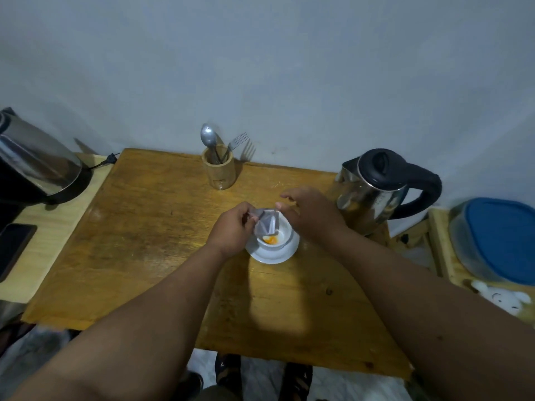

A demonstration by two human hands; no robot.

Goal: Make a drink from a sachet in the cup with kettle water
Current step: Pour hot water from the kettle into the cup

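Observation:
A white cup [282, 237] stands on a white saucer [272, 255] in the middle of the wooden table [162, 241]. Orange powder [270, 240] lies in the cup's bottom. My left hand [233, 228] pinches a silvery sachet [265, 222] tipped over the cup's left rim. Just right of the cup, my right hand [311, 211] hovers with fingers spread, and its thumb is close to the sachet's top corner. A steel kettle [373, 186] with a black lid and handle stands at the table's right rear.
A wooden holder [219, 169] with a spoon and fork stands at the back by the wall. A second steel kettle [34, 166] and a dark phone [13, 246] sit on a lower surface at left. A blue-lidded container [498, 241] lies at right.

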